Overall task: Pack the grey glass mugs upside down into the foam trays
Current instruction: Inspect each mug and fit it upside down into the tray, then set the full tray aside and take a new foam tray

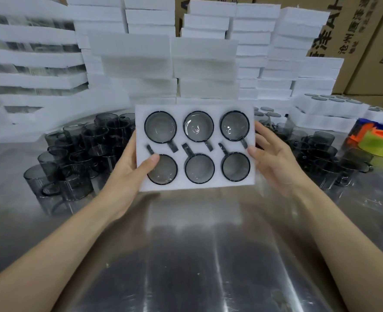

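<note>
Six grey glass mugs sit upside down in the foam tray, one in each round pocket in two rows of three, flat bases up and handles lying in the slots between the rows. Every pocket is filled. The tray is held off the steel table between the two hands, and its shadow lies on the bare metal below the wrists, the widest open stretch in view. The left hand grips the tray's left edge, with its thumb curled over the top onto the rim of the nearest mug and its fingers hidden underneath. The right hand has nearly straight, spread fingers, with thumb tip and forefinger tip against the tray's right edge and the palm standing clear of it. Just outside the left hand a crowd of loose mugs stands tightly packed. Another cluster stands just outside the right hand, leaving little side room. Beyond the fingertips, stacks of white foam wall off the far side, with filled trays and cardboard boxes beyond the right hand, and tape rolls further out.
</note>
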Available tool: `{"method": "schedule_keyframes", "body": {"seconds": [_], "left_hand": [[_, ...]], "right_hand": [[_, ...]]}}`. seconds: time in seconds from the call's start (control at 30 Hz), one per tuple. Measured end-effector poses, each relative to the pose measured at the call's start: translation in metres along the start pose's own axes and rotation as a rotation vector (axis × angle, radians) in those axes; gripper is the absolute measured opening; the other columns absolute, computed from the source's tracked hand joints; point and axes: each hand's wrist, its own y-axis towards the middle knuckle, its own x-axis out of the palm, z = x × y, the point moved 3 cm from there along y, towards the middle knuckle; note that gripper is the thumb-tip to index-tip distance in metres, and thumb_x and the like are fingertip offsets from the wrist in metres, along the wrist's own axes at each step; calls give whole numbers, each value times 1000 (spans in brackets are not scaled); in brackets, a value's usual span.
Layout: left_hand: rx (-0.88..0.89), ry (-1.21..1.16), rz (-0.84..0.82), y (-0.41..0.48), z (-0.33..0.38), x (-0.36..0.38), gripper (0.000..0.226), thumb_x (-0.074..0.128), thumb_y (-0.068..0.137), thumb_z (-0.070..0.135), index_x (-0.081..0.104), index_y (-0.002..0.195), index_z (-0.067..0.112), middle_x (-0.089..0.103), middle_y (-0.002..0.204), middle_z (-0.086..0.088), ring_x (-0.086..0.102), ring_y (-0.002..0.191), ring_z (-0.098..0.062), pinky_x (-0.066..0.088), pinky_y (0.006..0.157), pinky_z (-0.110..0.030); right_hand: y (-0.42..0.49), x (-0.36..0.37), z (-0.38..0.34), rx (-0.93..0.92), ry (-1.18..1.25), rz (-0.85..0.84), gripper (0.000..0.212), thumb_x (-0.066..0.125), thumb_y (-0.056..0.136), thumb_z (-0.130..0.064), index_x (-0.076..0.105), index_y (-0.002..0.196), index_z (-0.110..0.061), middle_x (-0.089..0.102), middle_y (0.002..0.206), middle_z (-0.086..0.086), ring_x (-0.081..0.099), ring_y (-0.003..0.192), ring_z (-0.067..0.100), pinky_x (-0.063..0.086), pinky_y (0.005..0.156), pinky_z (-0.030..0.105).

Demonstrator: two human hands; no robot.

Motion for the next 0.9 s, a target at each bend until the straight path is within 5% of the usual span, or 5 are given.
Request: {"method": "schedule_keyframes", "body": {"seconds": [0.17,0.53,0.6,0.7,0.9], "left_hand": [[34,21,-45,0,1,-1,66,61,90,20,32,149,28,43,149,4,39,139,-20,28,114,-55],[-112,-65,-21,3,-8,-1,57,59,85,35,42,139,47,57,136,9,59,119,-15,49,94,-39],[-119,-102,19,4,-4,1,45,54,86,35,53,128,48,62,129,8,64,112,-15,52,84,-39],[-109,-171,116,4,0,1,40,54,83,34,59,120,49,67,120,10,69,98,-9,58,69,-30],[-81,-195,61,1,2,14,39,51,88,39,54,127,46,65,125,9,67,101,-9,55,68,-31]], "right_hand": [[0,-2,0,-3,11,-24,64,52,88,7,39,146,-17,50,142,8,52,125,38,44,101,55],[10,-8,3,27,56,270,34,61,94,-30,61,124,-15,64,127,7,64,111,24,56,79,34],[2,-4,-10,-314,-245,367,29,55,96,-33,59,120,-17,59,131,7,56,122,23,47,97,43],[-15,34,-13,-1017,-1038,155,45,59,89,-46,54,124,-18,56,130,4,49,124,21,22,114,53],[-16,67,6,-1230,-1357,136,58,69,72,-5,52,124,-25,68,113,5,53,111,20,35,104,52]]}}
